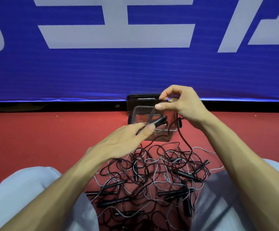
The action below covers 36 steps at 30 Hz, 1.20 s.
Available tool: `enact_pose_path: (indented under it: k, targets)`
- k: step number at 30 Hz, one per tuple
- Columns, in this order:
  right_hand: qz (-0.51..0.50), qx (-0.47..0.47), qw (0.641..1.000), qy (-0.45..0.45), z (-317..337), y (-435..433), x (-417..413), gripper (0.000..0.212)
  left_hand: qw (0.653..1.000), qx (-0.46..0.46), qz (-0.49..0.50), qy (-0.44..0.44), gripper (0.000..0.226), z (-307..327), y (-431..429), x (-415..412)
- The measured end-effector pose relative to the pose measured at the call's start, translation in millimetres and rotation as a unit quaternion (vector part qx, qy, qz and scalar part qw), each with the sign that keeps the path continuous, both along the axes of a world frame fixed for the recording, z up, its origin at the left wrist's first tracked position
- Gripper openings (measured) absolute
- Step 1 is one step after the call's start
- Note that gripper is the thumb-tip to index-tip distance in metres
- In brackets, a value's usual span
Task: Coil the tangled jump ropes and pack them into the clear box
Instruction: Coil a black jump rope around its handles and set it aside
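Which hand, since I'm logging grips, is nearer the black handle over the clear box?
Left. The left hand pinches the black handle by its end; the right hand is above it, pinching the cord loop.

You have the red floor (43, 134) in front of you, with a tangled heap of black and grey jump ropes (136, 169) lying on it close to you, the clear box (162, 135) just beyond the heap, and a black lid (142, 100) just behind the box.
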State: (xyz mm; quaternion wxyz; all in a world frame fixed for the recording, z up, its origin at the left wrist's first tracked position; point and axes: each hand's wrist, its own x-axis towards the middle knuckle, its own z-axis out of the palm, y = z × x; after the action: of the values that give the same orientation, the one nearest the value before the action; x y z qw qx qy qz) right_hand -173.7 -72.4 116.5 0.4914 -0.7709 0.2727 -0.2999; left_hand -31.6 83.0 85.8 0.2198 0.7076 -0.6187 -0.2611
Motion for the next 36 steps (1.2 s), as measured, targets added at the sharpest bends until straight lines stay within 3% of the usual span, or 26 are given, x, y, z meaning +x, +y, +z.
enact_pose_path:
  k: [3,6,10,13,17,23,25,27,29,33,36]
  targets:
    - [-0.013,0.044,0.999,-0.003,-3,2,3,0.024,0.999,-0.034,-0.016,0.011,0.037,-5,2,-1]
    - [-0.016,0.058,0.998,0.004,-9,3,7,0.017,0.982,-0.078,0.023,0.170,0.017,-6,-2,2]
    - [0.015,0.041,0.997,0.067,-17,1,6,0.016,0.930,-0.098,0.082,0.346,0.050,-1,-6,12]
    - [0.060,-0.067,0.978,0.189,-22,1,8,0.027,0.899,-0.106,0.143,0.400,0.065,4,-8,21]
    - [0.103,-0.118,0.939,0.307,-26,7,11,0.039,0.907,-0.104,0.202,0.355,0.070,7,-7,28]
    - [0.241,-0.181,0.870,0.391,-33,29,17,0.029,0.913,-0.101,0.235,0.318,0.034,7,-4,48]
    - [0.265,-0.215,0.858,0.385,-30,35,21,0.027,0.932,-0.109,0.264,0.225,0.031,4,-4,55]
    - [0.270,-0.280,0.841,0.375,-27,41,23,0.026,0.952,-0.111,0.277,0.064,0.027,1,-5,57]
    - [0.257,-0.327,0.843,0.340,-25,45,24,0.025,0.955,-0.110,0.275,-0.036,0.026,-1,-5,55]
    - [0.214,-0.382,0.867,0.239,-17,41,20,0.025,0.969,-0.059,0.223,-0.089,0.026,-2,-8,52]
    - [0.146,-0.397,0.891,0.164,-9,33,16,0.022,0.980,-0.026,0.145,-0.132,0.041,-2,-8,44]
